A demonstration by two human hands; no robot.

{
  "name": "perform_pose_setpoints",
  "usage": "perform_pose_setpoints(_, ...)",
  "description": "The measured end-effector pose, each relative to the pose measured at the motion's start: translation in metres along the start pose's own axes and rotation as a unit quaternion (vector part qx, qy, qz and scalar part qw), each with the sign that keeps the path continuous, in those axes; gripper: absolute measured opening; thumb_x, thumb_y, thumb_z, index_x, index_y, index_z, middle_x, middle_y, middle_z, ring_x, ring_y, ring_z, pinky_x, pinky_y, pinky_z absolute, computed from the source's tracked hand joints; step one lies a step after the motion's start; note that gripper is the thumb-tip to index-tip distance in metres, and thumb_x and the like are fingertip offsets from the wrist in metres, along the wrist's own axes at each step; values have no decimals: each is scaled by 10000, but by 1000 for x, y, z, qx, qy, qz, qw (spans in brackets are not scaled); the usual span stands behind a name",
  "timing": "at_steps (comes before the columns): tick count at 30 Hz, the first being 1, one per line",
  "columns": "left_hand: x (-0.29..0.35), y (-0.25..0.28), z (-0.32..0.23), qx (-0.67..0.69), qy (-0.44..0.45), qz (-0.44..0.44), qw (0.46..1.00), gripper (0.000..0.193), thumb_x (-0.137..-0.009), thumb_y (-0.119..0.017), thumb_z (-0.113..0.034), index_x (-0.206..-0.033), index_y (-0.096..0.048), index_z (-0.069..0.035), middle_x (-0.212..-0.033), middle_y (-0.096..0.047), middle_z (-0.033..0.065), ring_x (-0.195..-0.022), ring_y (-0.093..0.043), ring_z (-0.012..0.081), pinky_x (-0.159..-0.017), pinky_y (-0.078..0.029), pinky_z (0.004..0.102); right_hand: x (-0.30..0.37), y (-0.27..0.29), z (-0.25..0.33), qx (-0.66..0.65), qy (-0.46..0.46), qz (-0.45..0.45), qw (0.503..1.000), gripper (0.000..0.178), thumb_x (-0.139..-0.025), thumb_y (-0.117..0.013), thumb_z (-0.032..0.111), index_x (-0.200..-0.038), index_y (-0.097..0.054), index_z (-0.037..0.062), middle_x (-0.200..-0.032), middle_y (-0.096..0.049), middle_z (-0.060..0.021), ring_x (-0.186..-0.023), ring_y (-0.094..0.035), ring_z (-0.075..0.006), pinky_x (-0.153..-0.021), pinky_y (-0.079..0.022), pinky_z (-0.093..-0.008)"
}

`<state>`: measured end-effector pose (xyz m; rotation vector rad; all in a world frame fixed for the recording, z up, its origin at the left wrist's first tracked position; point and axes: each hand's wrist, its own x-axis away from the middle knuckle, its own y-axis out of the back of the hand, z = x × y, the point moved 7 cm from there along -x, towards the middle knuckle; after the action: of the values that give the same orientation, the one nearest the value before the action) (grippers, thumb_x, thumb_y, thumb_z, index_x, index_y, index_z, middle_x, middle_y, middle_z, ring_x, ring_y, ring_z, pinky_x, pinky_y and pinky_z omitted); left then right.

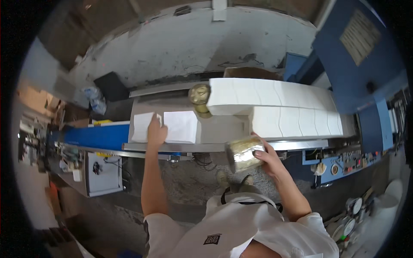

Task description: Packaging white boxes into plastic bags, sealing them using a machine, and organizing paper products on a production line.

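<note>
My left hand rests at the gap between two white stacks of paper sheets, the left stack and the right stack. Its index finger and thumb are spread apart, touching the edge of the left stack; the other fingers are partly hidden. My right hand grips a shiny gold-wrapped block from its right side, held in front of the table's near metal edge. Beyond it, a similar gold-wrapped cylinder stands against the end of a long row of white paper stacks.
A second, shorter row of white stacks lies nearer me on the grey table. Blue machine housing rises at the right, above a control panel. A blue belt extends left. A white tray stands lower left.
</note>
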<state>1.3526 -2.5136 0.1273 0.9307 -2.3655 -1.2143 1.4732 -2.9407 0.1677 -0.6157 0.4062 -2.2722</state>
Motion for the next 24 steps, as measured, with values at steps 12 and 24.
perform_pose_setpoints(12,65,-79,-160,-328,-271,195,884,436,-853,-644,-336,-1140,-711,-15,-1220,-652,201,-1287,-509,338,-1142,-280,517,-3,24,-5,7,-13,-53,999,920,-748,-767,295,-1491,-336,-36,-1346,-528,-156,-1233,-509,-241,-1072,-368,-353)
perform_pose_setpoints(24,91,-207,-355,50,-106,186,976,914,-844,-642,-495,-1360,-312,183,-1170,-591,379,-1075,-631,443,-914,-504,444,62,118,43,-76,-2,33,997,877,-756,-758,267,-1477,-359,-37,-1332,-550,-152,-1230,-514,-226,-1065,-374,-330)
